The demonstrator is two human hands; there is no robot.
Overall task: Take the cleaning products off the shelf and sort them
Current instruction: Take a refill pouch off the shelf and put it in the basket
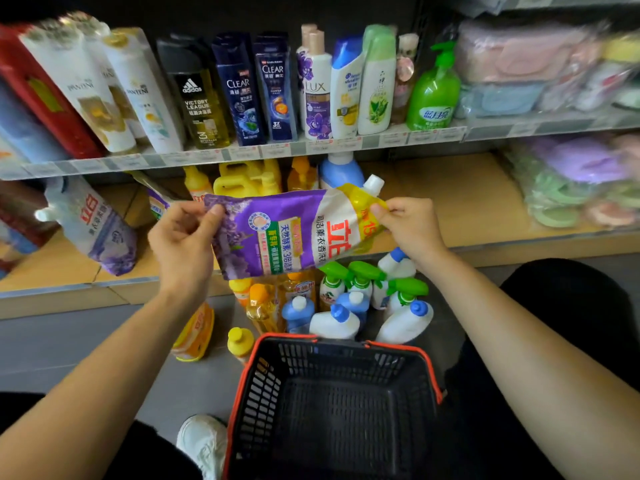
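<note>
pinching purple pouch [277, 233], 2 ends: left hand [180, 244], right hand [410, 228], seemingly tight.

The price labels [318, 144] are blurred unreadable; the purple pouch [277, 233] hides the bases of the yellow jugs [242, 177]; the bottom edge cuts the basket [263, 386]

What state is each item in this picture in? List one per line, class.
purple pouch: capped, held sideways
left grip: pinching the pouch's bottom edge
right grip: pinching the pouch's top corner
basket: empty, on the floor
white pouch: capped, leaning on the lower shelf
spray bottles: upright on the floor
</note>
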